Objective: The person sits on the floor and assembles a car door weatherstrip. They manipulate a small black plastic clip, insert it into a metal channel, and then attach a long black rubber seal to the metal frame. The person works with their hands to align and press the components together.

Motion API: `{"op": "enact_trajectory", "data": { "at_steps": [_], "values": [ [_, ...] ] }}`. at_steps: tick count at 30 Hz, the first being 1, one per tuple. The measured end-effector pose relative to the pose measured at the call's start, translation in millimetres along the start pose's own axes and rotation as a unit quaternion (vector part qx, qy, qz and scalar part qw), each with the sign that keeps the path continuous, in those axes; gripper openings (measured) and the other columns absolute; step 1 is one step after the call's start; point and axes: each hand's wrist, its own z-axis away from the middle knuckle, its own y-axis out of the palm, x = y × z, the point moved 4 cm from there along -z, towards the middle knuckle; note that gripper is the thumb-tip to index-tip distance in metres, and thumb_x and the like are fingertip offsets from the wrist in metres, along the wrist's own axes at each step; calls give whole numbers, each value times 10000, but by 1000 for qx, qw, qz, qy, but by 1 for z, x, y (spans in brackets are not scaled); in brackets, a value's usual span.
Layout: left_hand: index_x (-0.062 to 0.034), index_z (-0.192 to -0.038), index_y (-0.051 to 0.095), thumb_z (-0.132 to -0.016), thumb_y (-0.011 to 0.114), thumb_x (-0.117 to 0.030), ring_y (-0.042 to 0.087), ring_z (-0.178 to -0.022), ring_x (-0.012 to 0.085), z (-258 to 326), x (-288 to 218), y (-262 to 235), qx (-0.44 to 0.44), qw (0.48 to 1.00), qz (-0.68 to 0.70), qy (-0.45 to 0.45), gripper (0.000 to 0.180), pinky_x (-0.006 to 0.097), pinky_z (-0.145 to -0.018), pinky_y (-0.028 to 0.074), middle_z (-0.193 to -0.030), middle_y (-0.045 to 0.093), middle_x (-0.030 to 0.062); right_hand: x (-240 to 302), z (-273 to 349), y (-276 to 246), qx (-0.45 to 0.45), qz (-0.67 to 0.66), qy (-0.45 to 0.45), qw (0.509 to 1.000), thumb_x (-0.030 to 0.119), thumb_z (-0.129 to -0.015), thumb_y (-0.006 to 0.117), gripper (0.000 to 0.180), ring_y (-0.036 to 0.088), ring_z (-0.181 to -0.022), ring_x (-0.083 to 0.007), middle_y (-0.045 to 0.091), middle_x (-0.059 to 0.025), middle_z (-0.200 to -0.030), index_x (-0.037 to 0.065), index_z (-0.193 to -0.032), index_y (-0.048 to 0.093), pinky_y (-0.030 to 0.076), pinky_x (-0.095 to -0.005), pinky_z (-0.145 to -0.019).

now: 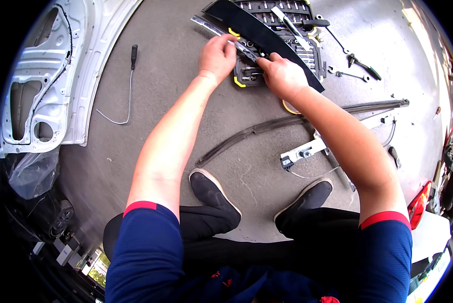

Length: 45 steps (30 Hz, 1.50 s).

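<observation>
My left hand [218, 58] and my right hand [285, 77] both grip a narrow, shiny chrome trim strip [206, 24]. Its far end sticks out past my left fingers, while the near end disappears under my right fingers. Beneath and beyond the strip, a long black trim panel [274, 40] lies slantwise across an open socket set case [240, 76] with yellow corners. Sockets and bits fill the case, and a silver-bladed tool [291, 29] rests on top of it. Part of a yellow ring shows below my right wrist.
A white car door shell [55, 81] stands at the left, near a hooked wire tool [131, 76] with a black handle. Between my feet and hands curves a dark rubber strip [251, 130]. A window regulator [307, 150] lies right, with pliers [365, 67] and a wrench [350, 76] beyond.
</observation>
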Motion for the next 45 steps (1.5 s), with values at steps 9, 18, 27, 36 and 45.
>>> {"op": "enact_trajectory", "data": {
  "at_steps": [9, 18, 27, 36, 45],
  "values": [
    [-207, -1184, 764, -929, 635, -165, 662, -1027, 275, 22, -23, 12, 134, 934, -277, 181, 289, 417, -917, 562, -1043, 679, 45, -3, 1, 2, -21, -8, -17, 1000, 155, -952, 608, 233, 716, -1036, -340, 661, -140, -1106, 180, -1174, 677, 593, -461, -867],
    [-68, -1110, 751, -982, 528, -111, 704, -1036, 211, 11, 2, 17, 62, 984, 74, -147, 261, 339, -931, 541, -1117, 753, 101, 0, -1, 0, -19, -40, -14, 999, 160, -936, 630, 236, 720, -1032, -344, 668, -142, -1089, 174, -1168, 667, 594, -464, -864],
    [-27, -1181, 706, -989, 610, -186, 679, -981, 192, 21, -4, 18, -38, 962, 171, -210, 267, 346, -902, 537, -1071, 735, 106, 3, -1, 7, -68, -32, -25, 997, 146, -892, 667, 292, 711, -1024, -351, 670, -141, -1069, 162, -1183, 654, 589, -460, -879],
    [58, -1008, 679, -1023, 615, -230, 621, -776, 140, 21, -48, 8, 53, 934, 220, -276, 296, 349, -717, 517, -868, 700, 82, 8, 16, -45, -97, -105, -96, 985, 89, -842, 677, 414, 714, -909, -387, 646, -171, -996, 116, -1247, 593, 597, -489, -786],
    [-105, -960, 535, -1026, 547, -164, 399, -590, 73, 9, -127, -17, 85, 840, 402, -355, 89, 267, -510, 346, -720, 442, -44, 11, 53, -123, -133, -193, -149, 961, 68, -877, 669, 428, 695, -946, -420, 641, -214, -1040, 53, -1282, 529, 578, -486, -850]
  ]
}}
